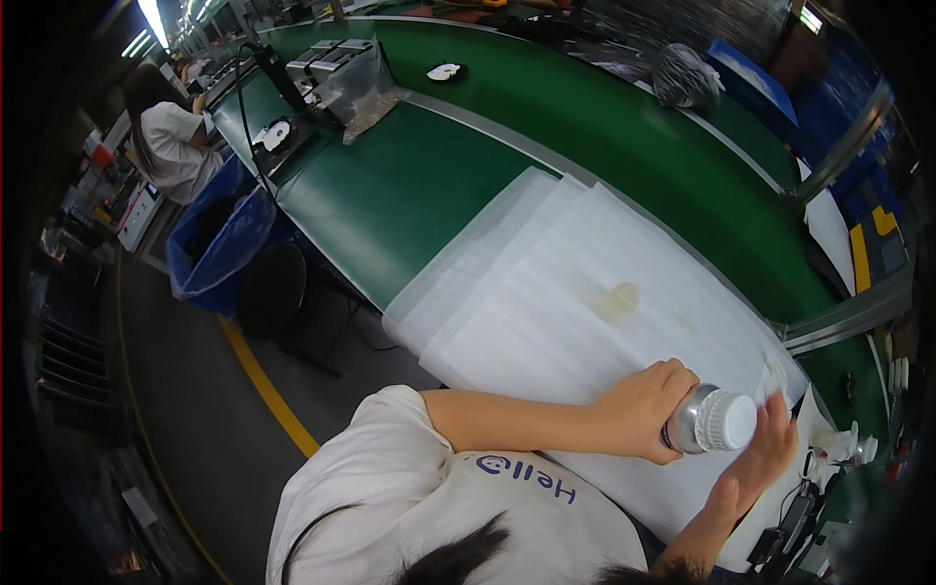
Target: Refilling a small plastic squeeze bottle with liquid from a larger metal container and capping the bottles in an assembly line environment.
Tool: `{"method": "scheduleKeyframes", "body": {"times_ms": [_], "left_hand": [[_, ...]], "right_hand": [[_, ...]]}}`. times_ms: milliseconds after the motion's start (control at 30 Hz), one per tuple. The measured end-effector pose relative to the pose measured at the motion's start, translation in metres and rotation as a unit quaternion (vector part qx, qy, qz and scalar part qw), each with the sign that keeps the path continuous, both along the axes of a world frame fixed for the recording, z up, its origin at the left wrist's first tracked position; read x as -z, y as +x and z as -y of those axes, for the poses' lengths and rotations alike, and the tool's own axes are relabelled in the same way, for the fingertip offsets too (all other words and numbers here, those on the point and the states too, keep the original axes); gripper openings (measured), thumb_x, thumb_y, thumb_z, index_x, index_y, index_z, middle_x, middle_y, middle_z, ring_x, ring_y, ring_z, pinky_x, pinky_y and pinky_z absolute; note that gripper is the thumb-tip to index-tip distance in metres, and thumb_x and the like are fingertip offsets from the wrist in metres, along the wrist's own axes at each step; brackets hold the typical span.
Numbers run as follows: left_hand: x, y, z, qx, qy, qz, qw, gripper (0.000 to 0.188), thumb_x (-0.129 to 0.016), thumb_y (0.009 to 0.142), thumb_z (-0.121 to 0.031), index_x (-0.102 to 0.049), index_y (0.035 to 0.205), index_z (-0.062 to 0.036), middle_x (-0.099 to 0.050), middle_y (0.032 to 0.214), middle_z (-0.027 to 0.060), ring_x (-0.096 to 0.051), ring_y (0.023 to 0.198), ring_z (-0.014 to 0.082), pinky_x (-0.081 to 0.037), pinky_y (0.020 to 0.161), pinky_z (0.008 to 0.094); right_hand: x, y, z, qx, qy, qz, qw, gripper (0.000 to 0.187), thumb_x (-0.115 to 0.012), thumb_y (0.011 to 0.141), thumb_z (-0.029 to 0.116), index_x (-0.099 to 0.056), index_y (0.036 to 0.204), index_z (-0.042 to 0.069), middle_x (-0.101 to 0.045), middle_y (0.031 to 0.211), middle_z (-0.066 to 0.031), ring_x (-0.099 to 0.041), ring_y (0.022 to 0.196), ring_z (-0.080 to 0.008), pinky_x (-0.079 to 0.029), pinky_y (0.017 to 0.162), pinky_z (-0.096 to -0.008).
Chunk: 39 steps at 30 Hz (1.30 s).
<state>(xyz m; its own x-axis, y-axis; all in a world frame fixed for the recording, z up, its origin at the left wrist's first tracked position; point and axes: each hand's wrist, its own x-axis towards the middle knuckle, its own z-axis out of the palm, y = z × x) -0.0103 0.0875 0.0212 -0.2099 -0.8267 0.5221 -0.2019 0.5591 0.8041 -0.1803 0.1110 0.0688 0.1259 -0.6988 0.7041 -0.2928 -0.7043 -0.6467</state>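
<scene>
My left hand (648,409) is wrapped round a silver metal bottle with a ribbed white cap (729,421), tilted so the cap points right. Just right of the cap is my right hand (765,456), its fingers apart and slightly blurred; I see nothing gripped in it. A crumpled white scrap (773,374) shows by its fingertips; whether they touch it I cannot tell. Beneath both hands, white sheets (517,292) cover the near part of the green bench. A yellowish roundish spot (624,299) marks the sheets beyond my left hand.
A green conveyor belt (585,107) runs along the far side behind a metal rail. To the left are a fixture (336,68), a blue-lined bin (224,234) and a round stool (273,288). A co-worker (175,136) sits farther left. Cables and small devices (795,517) lie at right.
</scene>
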Motion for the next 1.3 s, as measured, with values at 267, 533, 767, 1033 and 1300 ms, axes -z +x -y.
{"method": "scheduleKeyframes", "body": {"times_ms": [267, 533, 767, 1033, 1300], "left_hand": [[0.001, -0.002, 0.002, 0.054, 0.135, -0.103, 0.984, 0.071, -0.078, 0.052, -0.016, -0.038, 0.109, -0.002, -0.052, 0.095, 0.0182, -0.053, 0.087, 0.0345, -0.044, 0.073, 0.0385], [-0.029, 0.002, -0.004, -0.008, 0.018, -0.052, 0.998, 0.072, -0.079, 0.051, -0.017, -0.041, 0.111, -0.0028, -0.051, 0.1, 0.0164, -0.051, 0.093, 0.0331, -0.042, 0.079, 0.0379], [-0.063, 0.031, -0.003, 0.185, 0.089, -0.025, 0.978, 0.081, -0.077, 0.054, -0.018, -0.036, 0.122, -0.0024, -0.052, 0.108, 0.0153, -0.054, 0.098, 0.0287, -0.043, 0.083, 0.0347], [-0.066, 0.021, -0.01, 0.286, 0.2, -0.094, 0.932, 0.082, -0.075, 0.056, -0.019, -0.033, 0.124, -0.0029, -0.053, 0.108, 0.0144, -0.055, 0.099, 0.0254, -0.043, 0.084, 0.0331], [-0.049, 0.022, -0.011, 0.115, 0.079, 0.008, 0.99, 0.082, -0.076, 0.051, -0.018, -0.037, 0.122, -0.0043, -0.051, 0.108, 0.0106, -0.053, 0.098, 0.022, -0.043, 0.083, 0.0324]], "right_hand": [[-0.003, 0.01, 0.039, -0.152, 0.051, -0.082, 0.984, 0.042, -0.069, 0.074, 0.029, -0.052, 0.104, 0.006, -0.045, 0.119, -0.0226, -0.05, 0.106, -0.0325, -0.041, 0.088, -0.0401], [-0.014, 0.045, 0.02, -0.015, -0.016, 0.103, 0.994, 0.038, -0.07, 0.075, 0.023, -0.05, 0.102, 0.005, -0.047, 0.116, -0.0233, -0.051, 0.103, -0.0331, -0.041, 0.09, -0.0432], [-0.044, 0.027, 0.033, -0.283, 0.079, 0.149, 0.944, 0.041, -0.071, 0.07, 0.022, -0.053, 0.102, 0.003, -0.054, 0.107, -0.0225, -0.056, 0.097, -0.0292, -0.042, 0.087, -0.0375], [-0.046, 0.028, 0.032, -0.319, 0.135, 0.212, 0.914, 0.033, -0.069, 0.069, 0.016, -0.054, 0.097, 0.005, -0.06, 0.094, -0.0137, -0.056, 0.1, -0.0276, -0.04, 0.09, -0.0386], [-0.038, 0.043, 0.004, -0.059, 0.123, 0.175, 0.975, 0.035, -0.069, 0.069, 0.007, -0.054, 0.1, 0.003, -0.057, 0.103, -0.0131, -0.054, 0.098, -0.0199, -0.041, 0.086, -0.0337]]}}
